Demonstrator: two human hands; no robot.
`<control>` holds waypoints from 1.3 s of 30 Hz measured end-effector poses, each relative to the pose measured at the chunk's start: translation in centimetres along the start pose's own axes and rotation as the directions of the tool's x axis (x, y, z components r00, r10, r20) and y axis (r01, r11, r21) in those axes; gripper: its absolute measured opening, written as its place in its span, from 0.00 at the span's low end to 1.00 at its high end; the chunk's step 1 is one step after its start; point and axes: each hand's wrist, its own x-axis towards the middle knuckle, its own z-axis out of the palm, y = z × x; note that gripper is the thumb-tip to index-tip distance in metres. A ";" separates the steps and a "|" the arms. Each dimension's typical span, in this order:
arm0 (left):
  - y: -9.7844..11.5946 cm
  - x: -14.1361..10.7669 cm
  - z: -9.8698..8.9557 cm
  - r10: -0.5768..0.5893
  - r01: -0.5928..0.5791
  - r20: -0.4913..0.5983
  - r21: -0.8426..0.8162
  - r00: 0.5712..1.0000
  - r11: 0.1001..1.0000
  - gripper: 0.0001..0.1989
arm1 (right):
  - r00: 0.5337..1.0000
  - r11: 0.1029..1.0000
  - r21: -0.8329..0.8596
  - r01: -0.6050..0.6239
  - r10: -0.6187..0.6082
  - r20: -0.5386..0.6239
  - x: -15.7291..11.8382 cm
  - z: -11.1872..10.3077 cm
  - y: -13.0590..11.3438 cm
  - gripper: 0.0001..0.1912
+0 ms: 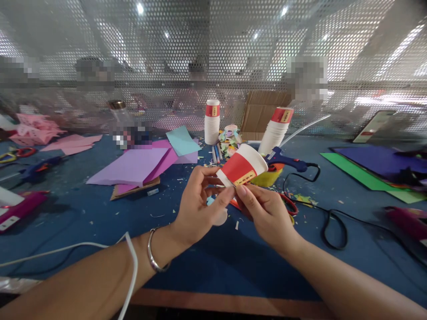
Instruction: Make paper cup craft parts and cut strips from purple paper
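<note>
White cord (135, 266) drapes over the left forearm (93, 271) in the foreground of my remote view; were that arm to lift sharply, I judge, the cord could snag and jerk it. Beyond a silver bracelet (151, 253), the left hand (200, 206) curls its fingers around the far side of a red-and-white paper cup (242, 166), its thumb along the near side. Meeting it, the right hand (268, 213) seems to pinch the cup's lower edge between thumb and bent forefinger; whether anything small lies in that pinch too, I cannot tell. I hold the cup tilted above the blue table (213, 266), its wider end to the right; too firm a squeeze could crease its thin wall. A pale disc (221, 218) shows below the left hand. Just past the cup sits a blue glue gun (288, 161); if it is hot, a rightward swing could bring knuckles or paper against it. Farther off, the right cup stack (274, 133) appears to lean and might topple if bumped; the left cup stack (212, 129) stands upright before the perforated metal panel (227, 35).
</note>
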 end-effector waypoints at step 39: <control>1.4 -1.8 0.9 0.041 -0.493 0.640 0.548 0.767 0.676 0.18 | 0.977 0.964 0.217 -0.153 0.180 -0.112 1.5 -1.1 1.6 0.27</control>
